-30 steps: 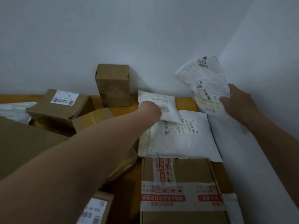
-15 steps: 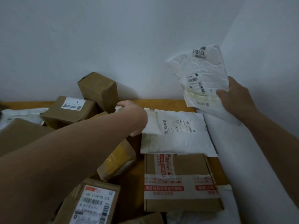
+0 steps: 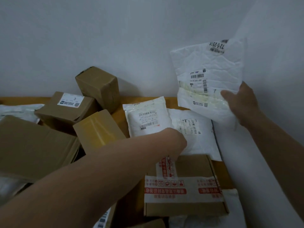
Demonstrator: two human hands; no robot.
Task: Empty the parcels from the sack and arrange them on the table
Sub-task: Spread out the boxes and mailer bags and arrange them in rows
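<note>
My right hand (image 3: pixel 241 106) grips a crumpled white mailer bag (image 3: pixel 207 76) by its lower right corner and holds it up against the wall corner. My left hand (image 3: pixel 174 142) reaches across the pile, its fingers curled at the near edge of a small white padded parcel (image 3: pixel 146 119). That parcel lies on the wooden table (image 3: pixel 120 119) and overlaps a larger flat white mailer (image 3: pixel 200 139). In front of both sits a flat cardboard box with red-printed tape (image 3: pixel 184 188).
Brown boxes crowd the left: a tilted one at the wall (image 3: pixel 98 86), one labelled "3" (image 3: pixel 67 111), one with yellowish tape (image 3: pixel 97 129), a large carton (image 3: pixel 32 145). A white bag (image 3: pixel 16 111) lies far left. A white wall (image 3: pixel 250 170) borders the right.
My left hand pulled the small white parcel off the wall and set it flat over the larger mailer. The brown box at the wall tipped. My right hand kept the crumpled bag raised.
</note>
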